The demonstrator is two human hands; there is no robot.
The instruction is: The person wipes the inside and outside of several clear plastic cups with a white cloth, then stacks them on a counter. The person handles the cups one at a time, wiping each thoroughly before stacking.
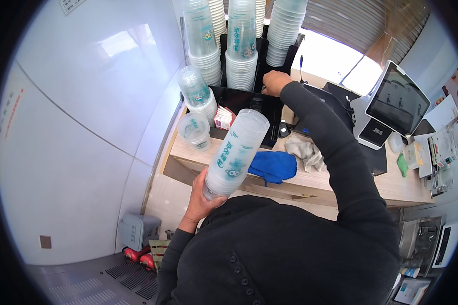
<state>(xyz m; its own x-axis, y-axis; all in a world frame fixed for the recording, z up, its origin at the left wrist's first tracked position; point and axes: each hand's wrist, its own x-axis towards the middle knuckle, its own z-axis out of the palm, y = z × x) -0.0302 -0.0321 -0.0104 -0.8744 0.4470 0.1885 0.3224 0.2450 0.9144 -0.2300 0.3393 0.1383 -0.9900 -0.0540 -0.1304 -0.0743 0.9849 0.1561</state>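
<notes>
My left hand (204,198) is wrapped around the lower end of a tilted stack of translucent plastic cups (238,148), printed in teal. The stack leans up and to the right above the counter's front edge. My right hand (276,83) reaches over the black cup organizer (234,97), its fingers bent down at a front compartment wall. The fingertips are mostly hidden, so any object in them cannot be made out. Tall cup stacks (241,42) stand in the organizer's rear slots. Left of it are a shorter cup stack (196,91) and a wide clear cup (194,131).
A blue cloth (274,166) and a grey rag (305,150) lie on the wooden counter (351,187). A box of wrapped packets (224,117) sits in the organizer. To the right stands a touchscreen terminal (397,99). A white wall (80,114) bounds the left.
</notes>
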